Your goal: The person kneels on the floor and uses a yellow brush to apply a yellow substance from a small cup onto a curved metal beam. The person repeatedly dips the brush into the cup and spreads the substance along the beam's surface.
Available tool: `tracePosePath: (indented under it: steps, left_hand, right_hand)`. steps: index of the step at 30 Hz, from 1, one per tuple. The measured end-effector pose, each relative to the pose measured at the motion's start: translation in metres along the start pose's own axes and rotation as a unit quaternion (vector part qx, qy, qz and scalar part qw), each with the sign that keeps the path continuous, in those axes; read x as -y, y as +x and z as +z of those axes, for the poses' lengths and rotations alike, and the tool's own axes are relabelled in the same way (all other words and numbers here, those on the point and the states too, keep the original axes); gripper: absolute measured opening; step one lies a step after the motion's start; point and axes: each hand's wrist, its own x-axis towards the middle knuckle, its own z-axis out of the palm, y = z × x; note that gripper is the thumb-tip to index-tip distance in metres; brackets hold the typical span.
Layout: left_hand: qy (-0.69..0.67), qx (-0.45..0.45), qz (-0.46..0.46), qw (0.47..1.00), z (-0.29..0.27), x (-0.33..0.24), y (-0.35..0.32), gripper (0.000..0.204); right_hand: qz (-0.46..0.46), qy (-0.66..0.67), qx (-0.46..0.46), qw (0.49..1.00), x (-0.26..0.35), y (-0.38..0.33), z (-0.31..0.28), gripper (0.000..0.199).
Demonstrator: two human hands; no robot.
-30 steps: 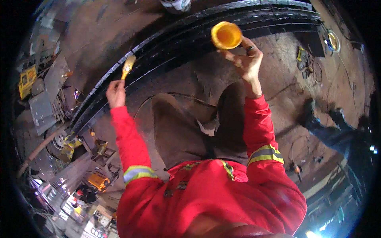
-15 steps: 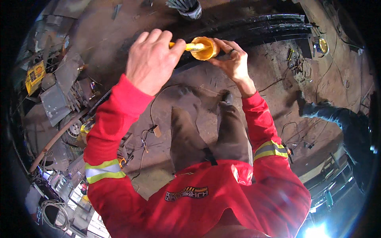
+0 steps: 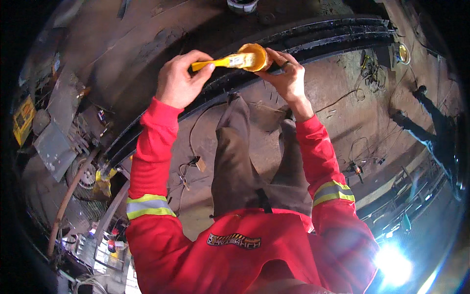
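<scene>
My left hand [image 3: 180, 81] grips the yellow handle of a paintbrush [image 3: 220, 62], held level with its bristles dipped into a small yellow paint cup [image 3: 255, 56]. My right hand [image 3: 286, 76] holds that cup from the side and below, at chest height in front of me. Both sleeves are red with reflective bands. Just beyond the hands runs a long black curved steel beam [image 3: 333, 36] lying on the dirt floor.
Another person's dark legs [image 3: 421, 117] stand at the right. Cables [image 3: 342, 100] and small tools lie on the ground. A second yellow cup [image 3: 402, 53] sits near the beam's far end, scrap metal and machine parts [image 3: 54, 137] pile up at the left, and a white bucket [image 3: 242, 5] stands at the top.
My left hand lifted the brush off the beam at the left and brought it across to the cup; the bristles now sit inside it. The cup has come lower and closer.
</scene>
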Motion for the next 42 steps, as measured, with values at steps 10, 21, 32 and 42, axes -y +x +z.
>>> tracePosePath:
  steps: [10, 21, 32, 42]
  left_hand:
    - [-0.213, 0.043, -0.05, 0.975, 0.006, 0.075, 0.005, 0.013]
    - [-0.267, -0.032, -0.042, 0.962, -0.059, 0.089, -0.012, 0.022]
    - [0.124, 0.08, -0.035, 0.989, 0.025, 0.166, 0.034, 0.018]
    - [0.429, 0.209, 0.091, 0.874, 0.195, 0.177, 0.105, 0.012]
  right_hand:
    - [0.109, 0.029, -0.028, 0.993, -0.008, 0.018, 0.04, 0.057]
    - [0.151, 0.133, -0.131, 0.971, -0.094, 0.056, 0.015, 0.054]
    - [0.201, 0.049, -0.176, 0.962, -0.125, 0.06, -0.016, 0.035]
    - [0.164, 0.016, -0.161, 0.973, -0.147, 0.06, -0.015, 0.035]
